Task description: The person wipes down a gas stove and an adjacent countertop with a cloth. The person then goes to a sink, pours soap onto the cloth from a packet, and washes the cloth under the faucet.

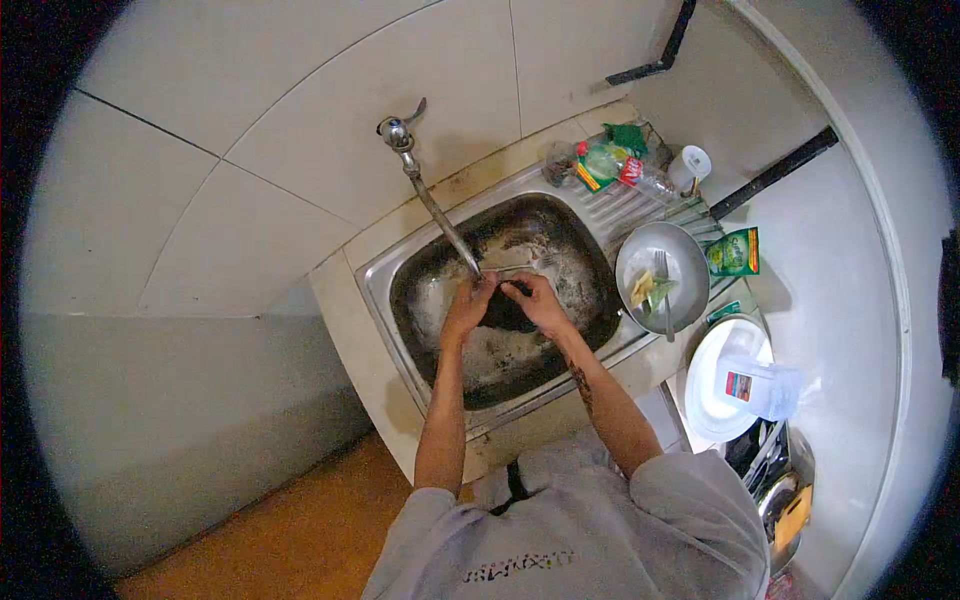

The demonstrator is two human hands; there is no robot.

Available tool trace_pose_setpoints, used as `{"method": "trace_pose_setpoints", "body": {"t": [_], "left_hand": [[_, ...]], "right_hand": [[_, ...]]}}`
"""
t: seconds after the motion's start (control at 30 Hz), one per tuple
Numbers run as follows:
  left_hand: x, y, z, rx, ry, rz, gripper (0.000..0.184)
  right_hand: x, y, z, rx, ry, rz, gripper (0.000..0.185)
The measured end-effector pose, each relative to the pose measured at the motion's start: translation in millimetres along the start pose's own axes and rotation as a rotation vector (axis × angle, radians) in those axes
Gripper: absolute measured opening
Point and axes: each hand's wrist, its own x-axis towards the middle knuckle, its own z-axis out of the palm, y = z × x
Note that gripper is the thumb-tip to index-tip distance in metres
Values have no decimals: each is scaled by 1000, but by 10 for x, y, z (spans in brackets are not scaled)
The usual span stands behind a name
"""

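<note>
Left hand (pixel 467 308): pinching left edge of dark item (pixel 508 309)
Right hand (pixel 540 305): curled onto right side
Sink (pixel 520 368): dark item above, between hands, equally near; long axis unclear

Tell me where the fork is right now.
In the head view, the fork lies in the round grey pan at the right side of the sink, between the person's right hand and the upright green pouch.

Large pale wall tiles (pixel 300 130) with thin joints spread from ten to twelve o'clock. An orange-brown floor (pixel 280 510) shows at seven; a whitish wall (pixel 850 300) stands at three.
</note>
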Motion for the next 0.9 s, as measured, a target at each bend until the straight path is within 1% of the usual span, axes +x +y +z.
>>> {"method": "trace_pose_setpoints", "body": {"t": [0.07, 0.1, 0.17, 0.2, 0.27, 0.3, 0.37, 0.4, 0.47, 0.5, 0.57, 0.6, 0.67, 0.7, 0.77, 0.8, 0.87, 0.9], "left_hand": [[-20, 3, 39, 158, 23, 30, 47], [-12, 21, 17, 160, 26, 31, 47], [-28, 42, -39, 356, -65, -85, 50], [-25, 45, -89, 357, -66, -88, 50], [21, 68, -196, 293, -193, -231, 44], [-1, 21, -197, 293, -190, -234, 44], [-57, -72, -218, 426, 140, 308, 34], [-63, -59, -256, 430, 144, 304, 34], [-76, -42, -332, 487, 257, 503, 25], [-115, 17, -346, 489, 262, 498, 25], [-191, 137, -342, 494, 266, 360, 23], [-220, 185, -311, 494, 269, 357, 23], [-251, 261, -240, 527, 358, 260, 26], [-238, 231, -233, 527, 357, 260, 26], [-178, 130, -216, 494, 357, 230, 33], [-156, 84, -200, 494, 356, 231, 33], [-112, -6, -175, 50, 346, 70, 37], [-117, 54, -186, 50, 348, 72, 37]], "right_hand": [[58, -42, -31, -65, 45, 42, 15], [81, -94, -31, -63, 43, 39, 15], [85, -181, -23, -34, 81, -150, 14], [85, -190, 0, -32, 80, -146, 14], [113, -223, 46, 102, 95, -108, 13], [114, -224, 52, 103, 91, -107, 13], [123, -233, 79, 253, 2, -46, 17], [115, -269, 83, 257, -3, -45, 17], [81, -333, 62, 284, -107, -79, 25], [65, -348, 56, 286, -114, -77, 25], [39, -381, 45, 281, -188, -66, 19], [40, -412, 40, 281, -191, -64, 19], [72, -483, 26, -14, -260, 47, 17], [100, -441, 47, -14, -260, 47, 17], [157, -362, 114, -197, -208, 65, 21], [138, -428, 113, -196, -207, 65, 21], [90, -560, 95, 73, -258, -105, 21], [72, -508, 110, 73, -259, -107, 21]]}}
